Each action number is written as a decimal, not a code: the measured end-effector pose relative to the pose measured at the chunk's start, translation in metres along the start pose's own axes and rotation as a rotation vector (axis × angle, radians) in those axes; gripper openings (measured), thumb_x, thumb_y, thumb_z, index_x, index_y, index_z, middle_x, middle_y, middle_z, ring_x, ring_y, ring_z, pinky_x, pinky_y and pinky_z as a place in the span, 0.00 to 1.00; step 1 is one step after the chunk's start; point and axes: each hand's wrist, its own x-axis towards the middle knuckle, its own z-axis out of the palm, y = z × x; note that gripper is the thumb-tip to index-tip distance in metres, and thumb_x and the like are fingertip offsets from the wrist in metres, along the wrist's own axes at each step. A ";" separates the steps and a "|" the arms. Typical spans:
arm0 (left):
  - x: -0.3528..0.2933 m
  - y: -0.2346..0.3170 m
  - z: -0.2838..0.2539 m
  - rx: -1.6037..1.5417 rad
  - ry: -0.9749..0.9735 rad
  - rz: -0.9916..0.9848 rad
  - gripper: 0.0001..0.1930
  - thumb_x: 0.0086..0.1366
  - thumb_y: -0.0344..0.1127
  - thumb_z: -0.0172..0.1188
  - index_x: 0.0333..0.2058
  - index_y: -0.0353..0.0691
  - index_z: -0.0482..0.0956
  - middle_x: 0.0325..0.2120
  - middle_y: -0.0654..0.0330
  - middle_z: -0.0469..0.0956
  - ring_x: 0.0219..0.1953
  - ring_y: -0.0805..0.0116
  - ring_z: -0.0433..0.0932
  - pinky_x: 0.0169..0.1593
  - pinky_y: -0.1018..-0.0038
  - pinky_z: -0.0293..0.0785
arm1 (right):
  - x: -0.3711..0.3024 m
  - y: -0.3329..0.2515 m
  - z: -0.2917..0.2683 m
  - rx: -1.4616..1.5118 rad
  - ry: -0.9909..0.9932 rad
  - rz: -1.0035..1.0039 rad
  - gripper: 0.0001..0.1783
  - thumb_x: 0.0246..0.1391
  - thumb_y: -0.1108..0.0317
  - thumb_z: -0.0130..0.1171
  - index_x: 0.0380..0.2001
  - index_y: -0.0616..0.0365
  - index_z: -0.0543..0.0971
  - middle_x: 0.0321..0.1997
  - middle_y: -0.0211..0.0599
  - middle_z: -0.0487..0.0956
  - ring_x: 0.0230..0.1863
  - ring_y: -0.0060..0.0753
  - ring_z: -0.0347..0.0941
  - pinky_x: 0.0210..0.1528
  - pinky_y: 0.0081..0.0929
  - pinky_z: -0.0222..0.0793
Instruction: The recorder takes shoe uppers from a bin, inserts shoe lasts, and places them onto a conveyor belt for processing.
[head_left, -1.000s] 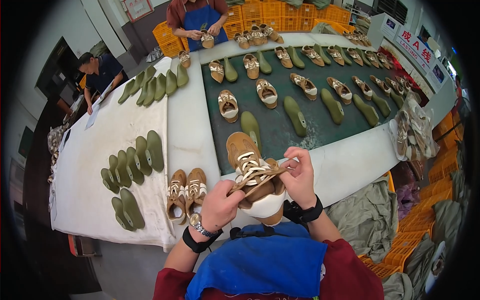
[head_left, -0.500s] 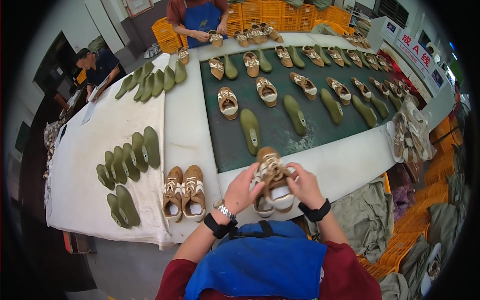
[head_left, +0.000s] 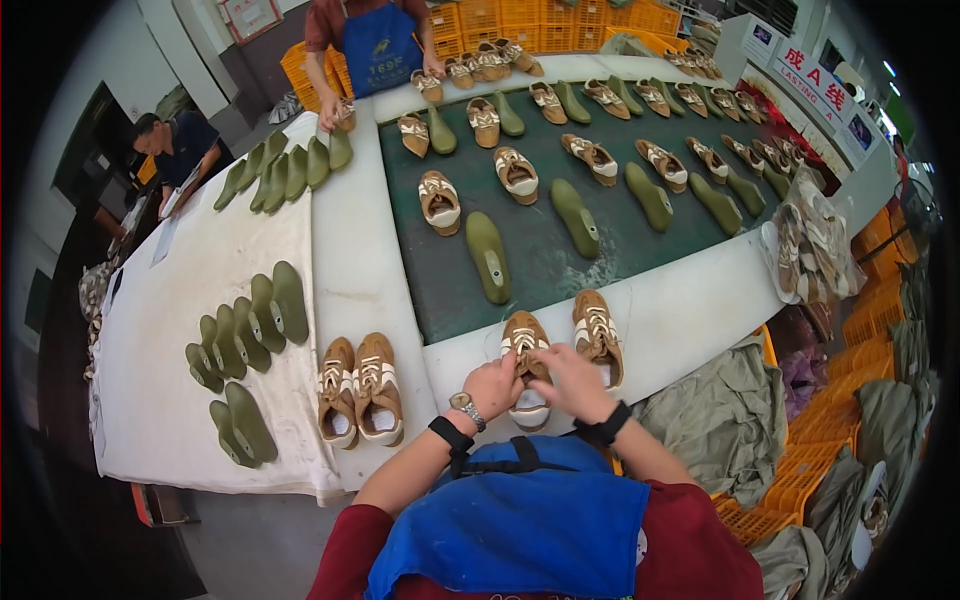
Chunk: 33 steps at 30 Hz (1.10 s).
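Note:
A brown sneaker (head_left: pixel 524 328) with white stripes and pale laces stands on the white table edge in front of me, toe pointing away. My left hand (head_left: pixel 494 388) has its fingers closed on the left side of its lacing. From the other side, my right hand (head_left: pixel 574 384) pinches at the laces and tongue; its fingertips are partly hidden and slightly blurred. Just right of it stands a matching sneaker (head_left: pixel 595 325), apart from my hands. Another pair, a left sneaker (head_left: pixel 337 388) and a right sneaker (head_left: pixel 377 385), sits to the left.
A green conveyor belt (head_left: pixel 540 255) carries rows of sneakers and green shoe lasts (head_left: pixel 488 258). More lasts (head_left: pixel 250 325) lie on the white cloth at left. A bagged bundle of shoes (head_left: pixel 812 245) and orange crates (head_left: pixel 805 480) are at right. Two people work across the table.
The lifted sneaker has come down onto the table, and both hands are at its lacing. Its mate now stands apart to the right. The far co-worker's hand has moved to a shoe at left.

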 end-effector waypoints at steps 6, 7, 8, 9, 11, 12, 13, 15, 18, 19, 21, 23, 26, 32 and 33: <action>-0.011 -0.002 -0.027 -0.082 0.195 -0.116 0.10 0.57 0.32 0.50 0.36 0.34 0.71 0.16 0.47 0.74 0.20 0.48 0.74 0.25 0.59 0.72 | 0.025 -0.022 0.026 0.173 0.007 0.057 0.14 0.47 0.72 0.53 0.41 0.52 0.72 0.37 0.41 0.70 0.31 0.49 0.72 0.33 0.39 0.71; -0.012 -0.001 -0.032 -0.133 0.267 -0.134 0.09 0.57 0.31 0.50 0.35 0.34 0.73 0.16 0.46 0.74 0.19 0.47 0.74 0.25 0.59 0.71 | 0.027 -0.024 0.026 0.204 0.018 0.114 0.15 0.47 0.73 0.51 0.41 0.52 0.72 0.37 0.42 0.70 0.31 0.49 0.72 0.33 0.39 0.71; -0.014 0.000 -0.036 -0.138 0.274 -0.127 0.09 0.57 0.31 0.50 0.35 0.34 0.73 0.16 0.46 0.74 0.19 0.47 0.74 0.25 0.59 0.71 | 0.028 -0.026 0.025 0.232 0.026 0.071 0.15 0.47 0.76 0.48 0.41 0.54 0.72 0.35 0.44 0.69 0.31 0.50 0.71 0.34 0.39 0.70; -0.016 0.002 -0.040 -0.186 0.322 -0.121 0.09 0.57 0.31 0.51 0.35 0.34 0.73 0.16 0.46 0.74 0.20 0.47 0.74 0.25 0.59 0.71 | 0.030 -0.028 0.023 0.225 0.026 0.071 0.15 0.47 0.76 0.48 0.41 0.54 0.72 0.35 0.44 0.69 0.31 0.50 0.71 0.34 0.39 0.70; -0.018 0.006 -0.048 -0.233 0.370 -0.113 0.09 0.57 0.30 0.51 0.35 0.35 0.73 0.16 0.45 0.73 0.20 0.47 0.74 0.25 0.60 0.71 | 0.032 -0.033 0.018 0.278 0.001 0.031 0.15 0.47 0.77 0.47 0.41 0.54 0.73 0.35 0.45 0.69 0.33 0.50 0.71 0.36 0.39 0.69; -0.019 0.008 -0.051 -0.253 0.394 -0.099 0.09 0.57 0.30 0.51 0.37 0.35 0.73 0.16 0.45 0.73 0.20 0.47 0.74 0.24 0.59 0.70 | 0.034 -0.036 0.015 0.276 0.001 0.030 0.15 0.47 0.77 0.47 0.41 0.54 0.73 0.35 0.45 0.69 0.33 0.50 0.71 0.36 0.39 0.69; -0.020 0.011 -0.054 -0.263 0.426 -0.094 0.10 0.57 0.30 0.51 0.38 0.36 0.72 0.16 0.46 0.73 0.19 0.47 0.74 0.24 0.59 0.69 | 0.036 -0.037 0.012 0.302 -0.019 0.031 0.15 0.47 0.78 0.47 0.39 0.55 0.73 0.35 0.46 0.68 0.34 0.50 0.70 0.37 0.38 0.69; -0.021 0.015 -0.059 -0.284 0.407 -0.110 0.12 0.57 0.30 0.50 0.40 0.36 0.69 0.15 0.46 0.73 0.19 0.46 0.74 0.24 0.58 0.70 | 0.039 -0.040 0.007 0.328 -0.042 0.034 0.14 0.46 0.78 0.46 0.37 0.56 0.74 0.35 0.46 0.68 0.35 0.51 0.70 0.37 0.37 0.68; -0.020 0.016 -0.067 -0.378 0.401 -0.191 0.15 0.56 0.30 0.49 0.44 0.38 0.63 0.14 0.48 0.73 0.18 0.46 0.74 0.23 0.57 0.69 | 0.039 -0.041 0.004 0.385 -0.157 -0.038 0.12 0.43 0.82 0.44 0.31 0.58 0.74 0.32 0.43 0.66 0.34 0.44 0.66 0.37 0.31 0.64; -0.019 0.014 -0.069 -0.462 0.405 -0.250 0.17 0.56 0.30 0.49 0.46 0.38 0.61 0.13 0.49 0.72 0.18 0.46 0.73 0.22 0.57 0.67 | 0.038 -0.041 0.004 0.438 -0.188 -0.047 0.11 0.42 0.83 0.45 0.29 0.58 0.73 0.31 0.43 0.65 0.34 0.43 0.65 0.37 0.30 0.63; -0.018 0.011 -0.072 -0.437 0.425 -0.232 0.18 0.55 0.29 0.48 0.46 0.37 0.59 0.12 0.50 0.72 0.16 0.46 0.72 0.21 0.57 0.65 | 0.034 -0.041 0.006 0.491 -0.222 -0.064 0.10 0.42 0.83 0.45 0.26 0.59 0.73 0.31 0.42 0.65 0.34 0.41 0.64 0.37 0.29 0.62; -0.017 0.008 -0.074 -0.529 0.454 -0.350 0.18 0.55 0.28 0.48 0.45 0.37 0.59 0.12 0.50 0.72 0.16 0.46 0.71 0.21 0.57 0.64 | 0.031 -0.041 0.006 0.472 -0.271 -0.077 0.09 0.41 0.83 0.45 0.25 0.59 0.72 0.30 0.41 0.64 0.34 0.39 0.63 0.36 0.28 0.61; -0.018 0.009 -0.075 -0.459 0.377 -0.241 0.17 0.56 0.28 0.47 0.46 0.40 0.62 0.14 0.49 0.73 0.16 0.48 0.72 0.22 0.57 0.66 | 0.029 -0.041 0.004 0.471 -0.133 -0.047 0.07 0.42 0.83 0.46 0.25 0.60 0.72 0.29 0.40 0.64 0.32 0.37 0.63 0.35 0.26 0.62; -0.020 0.020 -0.086 -0.127 0.187 0.101 0.17 0.54 0.24 0.49 0.43 0.47 0.71 0.25 0.52 0.75 0.24 0.51 0.74 0.27 0.62 0.71 | 0.029 -0.053 -0.008 0.481 0.034 0.052 0.09 0.43 0.80 0.52 0.32 0.58 0.71 0.27 0.37 0.66 0.26 0.32 0.66 0.28 0.24 0.63; -0.019 0.022 -0.090 -0.135 0.179 0.112 0.17 0.54 0.24 0.49 0.43 0.47 0.71 0.25 0.52 0.75 0.24 0.51 0.74 0.27 0.62 0.71 | 0.029 -0.055 -0.010 0.547 0.032 0.132 0.11 0.43 0.80 0.52 0.33 0.58 0.70 0.27 0.36 0.66 0.25 0.30 0.66 0.27 0.23 0.63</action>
